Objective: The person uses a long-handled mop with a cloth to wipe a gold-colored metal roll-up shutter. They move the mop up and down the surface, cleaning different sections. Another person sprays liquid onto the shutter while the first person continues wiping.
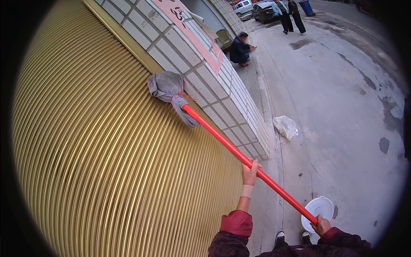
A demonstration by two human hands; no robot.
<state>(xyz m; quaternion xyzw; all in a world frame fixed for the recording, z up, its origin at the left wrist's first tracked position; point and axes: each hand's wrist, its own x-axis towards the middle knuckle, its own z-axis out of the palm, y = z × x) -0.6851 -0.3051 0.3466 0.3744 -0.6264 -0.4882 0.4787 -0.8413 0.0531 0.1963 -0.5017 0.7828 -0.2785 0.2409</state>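
A long red pole (224,141) runs diagonally across the view, and both my hands grip it. My left hand (250,172) is wrapped around its middle, with a pale band at the wrist. At the lower end, my right hand (321,225) holds the pole over a white bucket (327,208). A damp-looking grey cloth (167,84) is bundled around the pole's far end, with red bristles poking out. The cloth rests against the ribbed gold roller shutter (122,167), near its side rail. What the bucket holds is hard to make out.
Right of the shutter stands a white-tiled pillar (205,85) with a pink paper strip (192,38) bearing writing. A clear plastic bag (285,127) lies on the concrete pavement (340,160). One person (239,49) squats by the wall; two people (289,16) stand farther off near parked cars (264,11).
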